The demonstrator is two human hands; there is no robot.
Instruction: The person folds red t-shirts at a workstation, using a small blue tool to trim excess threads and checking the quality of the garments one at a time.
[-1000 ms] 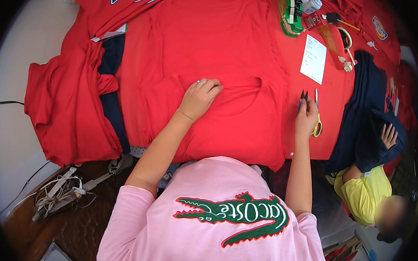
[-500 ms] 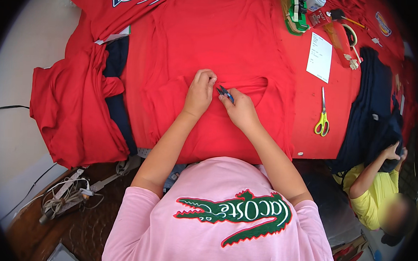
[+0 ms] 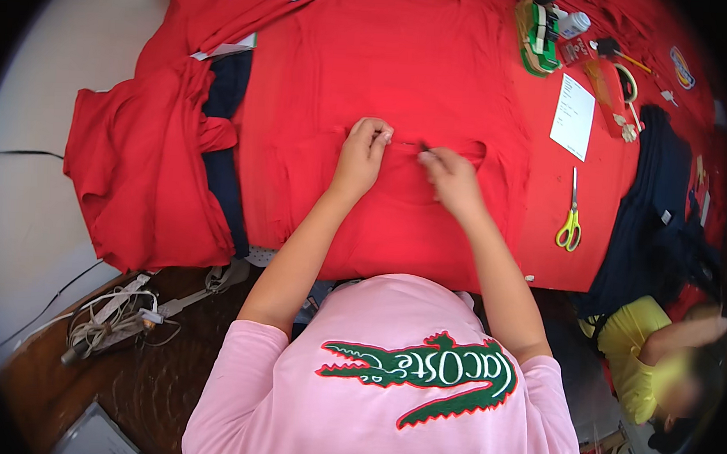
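Observation:
A red garment (image 3: 404, 81) lies spread over the table before me, its neck opening towards the right. My left hand (image 3: 360, 157) is closed in a pinch at the edge of that opening; whether cloth or a thread is between the fingertips is too small to tell. To its right, my right hand (image 3: 455, 181) is closed around small thread snips (image 3: 423, 147). Only their dark tip shows, blurred by motion, just over the neck edge. Yellow-handled scissors (image 3: 570, 228) lie on the red tabletop further right, apart from both hands.
A white paper slip (image 3: 573, 116), a green holder (image 3: 537, 37) and a tape roll (image 3: 626, 83) lie at the far right. Red garments (image 3: 148, 170) are heaped left. Dark clothes (image 3: 648, 209) hang at the right edge, near a person in yellow (image 3: 635, 340). Tangled cables (image 3: 112, 325) lie lower left.
My right hand has moved right with the snips, away from my left hand, and is blurred. My left hand stays pinched. The whole view has shifted slightly; the person in yellow has moved an arm.

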